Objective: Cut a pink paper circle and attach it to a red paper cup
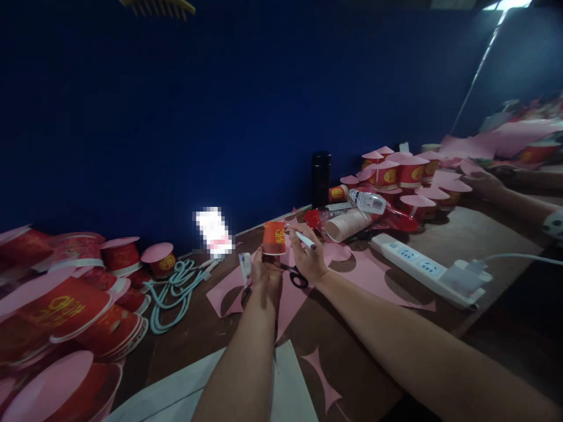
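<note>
At the bottom centre, a pale sheet (292,387) lies beneath the left forearm. At mid-frame, the left hand (267,278) grips the red cup (273,237), fingers around its lower, rimmed end. Just right, the right hand (310,258) pinches a white marker (305,240), its tip beside the cup. Farther, right of centre, stands a black bottle (321,179).

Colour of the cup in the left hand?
The cup is orange-red with yellow lettering; head view.
</note>
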